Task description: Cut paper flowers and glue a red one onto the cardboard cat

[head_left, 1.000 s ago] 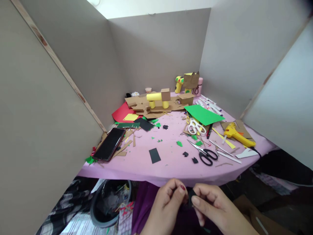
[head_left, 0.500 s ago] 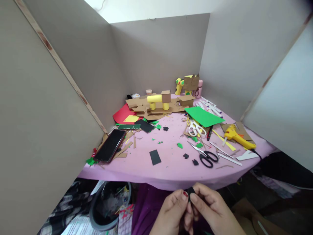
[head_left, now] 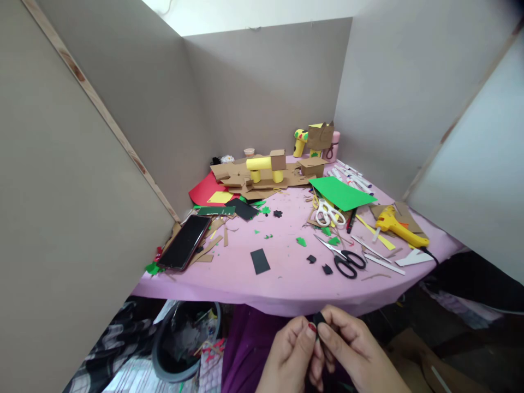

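Observation:
Both hands meet over my lap, just in front of the table edge. A small piece of black paper [head_left: 318,319] is pinched between my left hand [head_left: 291,349] and my right hand [head_left: 349,345]; the fingers cover most of it. On the tabletop ahead lie two small cut black paper pieces [head_left: 327,269] and a black paper rectangle [head_left: 260,261]. Black-handled scissors [head_left: 347,262] rest, blades parted, to the right of those pieces. A black flower-shaped cutout [head_left: 278,214] lies farther back.
A yellow glue gun [head_left: 399,226], white scissors [head_left: 327,213] and green sheet [head_left: 341,193] occupy the right side. A phone [head_left: 185,242] lies left, near cardboard scraps. A cardboard-and-yellow-tube figure [head_left: 266,164] stands at the back. Below the table is a waste bin [head_left: 158,357].
The hands stay together on the black paper piece, with only a slight shift of the left fingers. The view moves a little; the things on the table stay put.

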A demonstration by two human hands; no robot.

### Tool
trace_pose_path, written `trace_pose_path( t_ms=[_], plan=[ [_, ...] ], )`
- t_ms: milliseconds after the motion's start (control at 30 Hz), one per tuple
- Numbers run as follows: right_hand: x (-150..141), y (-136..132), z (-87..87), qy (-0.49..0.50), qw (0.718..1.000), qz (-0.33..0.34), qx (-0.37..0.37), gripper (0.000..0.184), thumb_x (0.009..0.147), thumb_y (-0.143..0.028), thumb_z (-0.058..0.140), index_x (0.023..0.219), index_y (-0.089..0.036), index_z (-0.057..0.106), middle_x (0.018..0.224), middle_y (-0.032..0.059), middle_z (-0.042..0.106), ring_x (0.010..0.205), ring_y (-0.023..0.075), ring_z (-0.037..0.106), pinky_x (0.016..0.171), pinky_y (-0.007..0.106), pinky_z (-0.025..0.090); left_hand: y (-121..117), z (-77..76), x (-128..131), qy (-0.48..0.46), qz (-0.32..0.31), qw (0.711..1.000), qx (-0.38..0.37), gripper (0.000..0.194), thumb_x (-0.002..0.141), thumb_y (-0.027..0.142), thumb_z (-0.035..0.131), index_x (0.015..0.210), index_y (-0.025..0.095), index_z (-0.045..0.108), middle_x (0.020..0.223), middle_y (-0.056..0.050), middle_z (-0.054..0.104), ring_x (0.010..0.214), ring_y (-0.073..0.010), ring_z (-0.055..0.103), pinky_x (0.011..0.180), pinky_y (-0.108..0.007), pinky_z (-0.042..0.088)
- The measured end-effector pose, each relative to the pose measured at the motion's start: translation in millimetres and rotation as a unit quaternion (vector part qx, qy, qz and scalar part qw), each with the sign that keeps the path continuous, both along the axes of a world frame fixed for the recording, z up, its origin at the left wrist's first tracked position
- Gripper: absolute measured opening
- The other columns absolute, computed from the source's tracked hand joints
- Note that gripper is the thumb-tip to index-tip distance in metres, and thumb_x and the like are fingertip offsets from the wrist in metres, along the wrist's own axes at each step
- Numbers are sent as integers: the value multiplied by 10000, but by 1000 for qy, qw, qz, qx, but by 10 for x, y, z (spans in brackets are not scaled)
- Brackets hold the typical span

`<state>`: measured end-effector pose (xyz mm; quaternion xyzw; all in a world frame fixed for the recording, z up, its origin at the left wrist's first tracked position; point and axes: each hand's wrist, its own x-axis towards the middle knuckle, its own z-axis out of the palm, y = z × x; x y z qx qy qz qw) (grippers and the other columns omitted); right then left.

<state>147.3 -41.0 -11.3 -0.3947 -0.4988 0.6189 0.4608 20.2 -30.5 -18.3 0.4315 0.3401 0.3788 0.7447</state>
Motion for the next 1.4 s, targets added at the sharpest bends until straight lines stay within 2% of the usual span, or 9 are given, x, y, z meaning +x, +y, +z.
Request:
trace_pose_path(
  t_ms=[200, 333, 500, 633, 767, 900, 1100, 1300, 1400],
  plan=[
    [27, -36, -18, -127, 990, -40, 38, 376, 885, -499, 451, 647, -208, 427, 545, -56, 425, 503, 117, 430, 502, 232, 354, -4, 148, -24, 143, 32, 979, 142, 454, 803, 610, 463, 611, 199, 442, 522, 32, 433, 477, -105, 359, 482, -226, 284],
    [77, -29, 28, -144, 988, -39, 48, 401, 919, -474, 388, 616, -213, 407, 536, -53, 419, 518, 122, 428, 529, 240, 345, 18, 230, -40, 193, 54, 956, 216, 424, 854, 528, 439, 595, 195, 477, 537, 17, 464, 512, -122, 385, 532, -239, 290],
    [128, 44, 90, -79, 997, 2, -17, 392, 875, -484, 485, 611, -193, 476, 492, -60, 441, 468, 104, 431, 487, 218, 330, 54, 160, -83, 192, -28, 963, 187, 434, 840, 538, 440, 578, 196, 490, 502, 40, 398, 464, -108, 302, 476, -232, 250],
    [69, 61, 32, 25, 995, -4, -99, 398, 799, -517, 576, 596, -195, 458, 427, -90, 400, 378, 69, 321, 391, 184, 250, 56, 137, -100, 216, -6, 952, 219, 417, 836, 491, 483, 550, 189, 514, 506, 27, 428, 481, -111, 344, 504, -234, 290],
    [26, 44, -14, 61, 995, -24, -77, 414, 807, -526, 572, 597, -192, 445, 441, -87, 416, 389, 76, 403, 420, 199, 283, 41, 154, -98, 154, -24, 978, 139, 414, 855, 515, 444, 661, 169, 563, 558, -14, 533, 521, -131, 471, 530, -234, 365],
    [29, 35, -7, 40, 998, -12, -45, 383, 858, -498, 521, 641, -190, 454, 462, -70, 477, 399, 93, 476, 436, 208, 300, 46, 70, -57, 41, -37, 997, 47, 440, 803, 561, 516, 649, 152, 559, 568, -22, 564, 478, -103, 472, 502, -220, 379],
    [66, 28, 60, -28, 1000, -9, 3, 404, 866, -525, 485, 644, -188, 466, 488, -55, 486, 450, 98, 445, 490, 221, 352, 58, -82, -22, -86, -119, 976, -162, 480, 666, 609, 647, 601, 149, 523, 434, 14, 524, 335, -52, 419, 380, -172, 297],
    [99, 35, 44, -48, 999, 16, -2, 379, 866, -512, 492, 675, -186, 465, 526, -62, 448, 482, 98, 419, 494, 221, 340, 46, -115, -25, -108, -129, 976, -137, 474, 678, 590, 651, 564, 161, 486, 356, 51, 458, 291, -31, 340, 343, -160, 242],
    [97, 50, 10, -48, 998, 27, 3, 375, 879, -506, 468, 673, -193, 446, 495, -57, 470, 453, 98, 409, 478, 223, 327, 34, -86, -34, -50, -113, 989, -76, 507, 686, 645, 595, 577, 159, 498, 374, 53, 445, 308, -41, 334, 347, -171, 240]
  ],
)
